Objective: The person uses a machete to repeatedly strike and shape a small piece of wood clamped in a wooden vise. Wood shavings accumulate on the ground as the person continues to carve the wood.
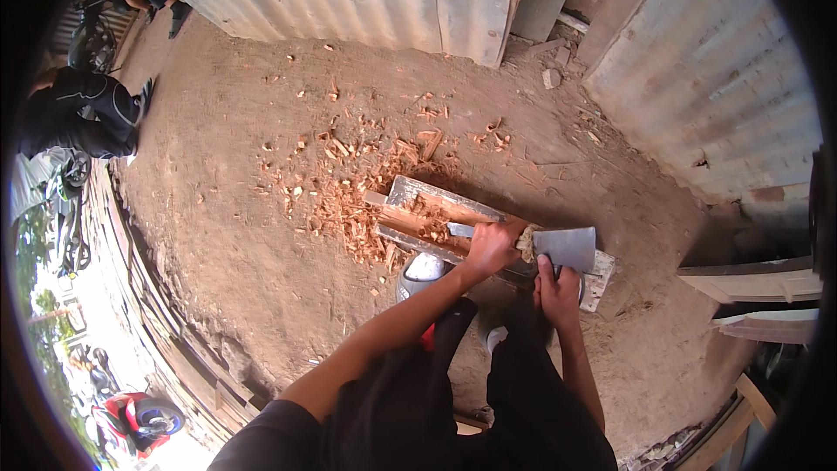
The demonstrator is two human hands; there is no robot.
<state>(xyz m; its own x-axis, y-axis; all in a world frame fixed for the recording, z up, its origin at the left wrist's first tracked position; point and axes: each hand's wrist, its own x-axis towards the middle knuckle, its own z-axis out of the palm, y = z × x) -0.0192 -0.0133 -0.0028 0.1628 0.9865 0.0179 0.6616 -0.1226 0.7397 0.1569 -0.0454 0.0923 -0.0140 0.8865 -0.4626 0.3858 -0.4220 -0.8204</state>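
Both of my hands are over a low wooden bench [466,202] topped with reddish shavings. Closed fingers of my left hand [493,247] grip a tool, from which a narrow metal blade [460,230] sticks out toward the shavings. Right of that hand is a pale, rough wrapping [527,244], then a broad grey metal blade [571,249]. Whether the two blades belong to one tool, I cannot tell. My right hand [556,286] is closed at the broad blade's lower edge, its thumb up against the metal. A reddish wood piece [375,198] protrudes at the bench's left end.
Wood shavings [349,201] are strewn over the dirt floor [227,235]. My shoe [420,272] is beside the bench. Corrugated metal sheets [349,0] stand ahead and at right. Stacked boards [153,296] line the left, near a red motorcycle [131,423]. Other people [91,113] are at far left.
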